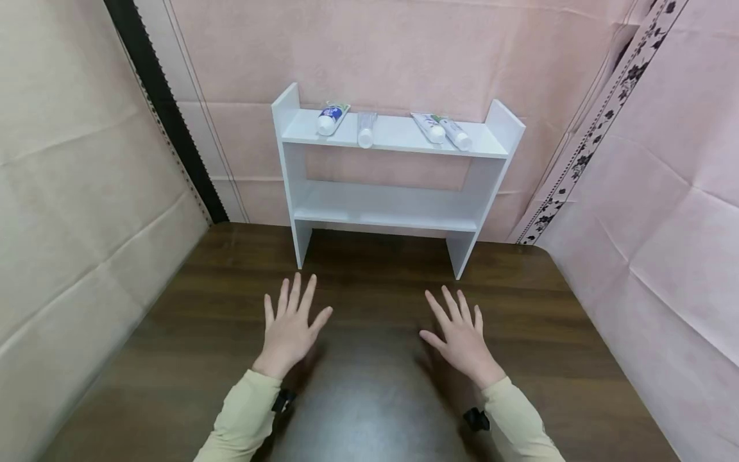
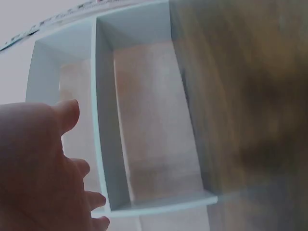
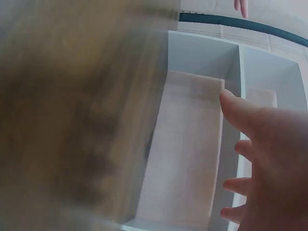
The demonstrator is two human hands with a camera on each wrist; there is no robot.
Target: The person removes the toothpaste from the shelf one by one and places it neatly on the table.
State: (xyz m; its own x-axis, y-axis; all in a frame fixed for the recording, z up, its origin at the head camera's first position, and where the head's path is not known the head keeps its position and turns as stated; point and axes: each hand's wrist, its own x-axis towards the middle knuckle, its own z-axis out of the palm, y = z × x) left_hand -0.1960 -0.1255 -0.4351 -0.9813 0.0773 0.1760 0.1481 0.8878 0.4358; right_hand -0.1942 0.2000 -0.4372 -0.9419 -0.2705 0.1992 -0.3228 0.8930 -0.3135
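Meanwhile, the left hand (image 1: 290, 327) and right hand (image 1: 460, 337) are hovering spread wide, holding nothing; at twelve o'clock, the shelf (image 1: 388, 205) is blurring in both wrist views.

White two-tier shelf (image 1: 387, 205) upright on dark wooden table (image 1: 375, 385), just beyond both flat hands

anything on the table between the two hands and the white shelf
No. In the head view only bare dark wood table lies between the left hand, the right hand and the white shelf.
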